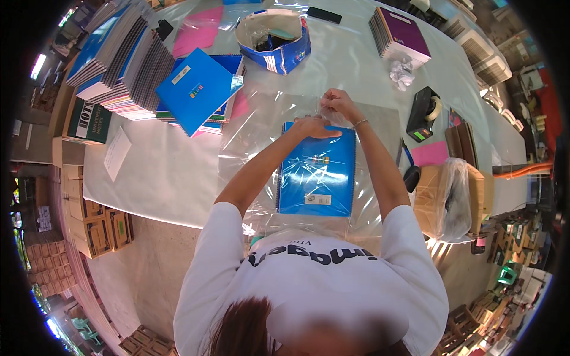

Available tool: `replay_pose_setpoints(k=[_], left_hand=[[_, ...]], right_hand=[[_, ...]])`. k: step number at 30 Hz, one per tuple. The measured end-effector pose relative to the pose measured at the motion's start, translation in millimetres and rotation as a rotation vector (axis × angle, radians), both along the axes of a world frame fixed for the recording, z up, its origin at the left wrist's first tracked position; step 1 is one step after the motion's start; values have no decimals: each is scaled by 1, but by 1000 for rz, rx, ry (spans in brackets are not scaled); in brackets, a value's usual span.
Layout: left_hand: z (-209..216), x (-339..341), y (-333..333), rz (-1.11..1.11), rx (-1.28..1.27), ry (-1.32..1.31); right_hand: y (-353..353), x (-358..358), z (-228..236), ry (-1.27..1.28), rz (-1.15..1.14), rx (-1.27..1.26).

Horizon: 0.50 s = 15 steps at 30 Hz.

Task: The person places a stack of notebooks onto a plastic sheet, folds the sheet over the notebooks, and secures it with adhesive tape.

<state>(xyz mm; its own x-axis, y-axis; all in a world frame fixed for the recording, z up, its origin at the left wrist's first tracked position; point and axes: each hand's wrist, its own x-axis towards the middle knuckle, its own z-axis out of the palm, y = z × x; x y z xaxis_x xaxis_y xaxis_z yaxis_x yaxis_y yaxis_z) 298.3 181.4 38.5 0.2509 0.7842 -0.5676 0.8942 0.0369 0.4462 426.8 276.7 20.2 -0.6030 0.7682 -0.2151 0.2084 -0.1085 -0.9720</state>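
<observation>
Hands at frame centre: our left hand [316, 127] presses flat on the blue notebook [317, 177], our right hand [337, 104] pinches the clear wrap [261, 127] above it. We advise pulling the wrap taut against the worktop [160, 172].

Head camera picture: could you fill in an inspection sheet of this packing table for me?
Surface: long table under a pale cover.
Job's things: blue spiral notebook lying inside clear plastic wrap.
Clutter: notebook stacks, purple notebooks, blue bag, tape dispenser, pink sheets.
Hands: left hand flat on the notebook's top edge; right hand pinching wrap.
Cables: nothing seen.
Surroundings: cardboard boxes on the floor.
</observation>
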Motion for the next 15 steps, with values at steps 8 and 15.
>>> replay_pose_setpoints(k=[8,15], left_hand=[[17,-18,-25,119,211,-1],[4,-56,-31,420,425,-242]], right_hand=[[-20,16,27,36,98,159],[-48,20,44,-13,93,280]])
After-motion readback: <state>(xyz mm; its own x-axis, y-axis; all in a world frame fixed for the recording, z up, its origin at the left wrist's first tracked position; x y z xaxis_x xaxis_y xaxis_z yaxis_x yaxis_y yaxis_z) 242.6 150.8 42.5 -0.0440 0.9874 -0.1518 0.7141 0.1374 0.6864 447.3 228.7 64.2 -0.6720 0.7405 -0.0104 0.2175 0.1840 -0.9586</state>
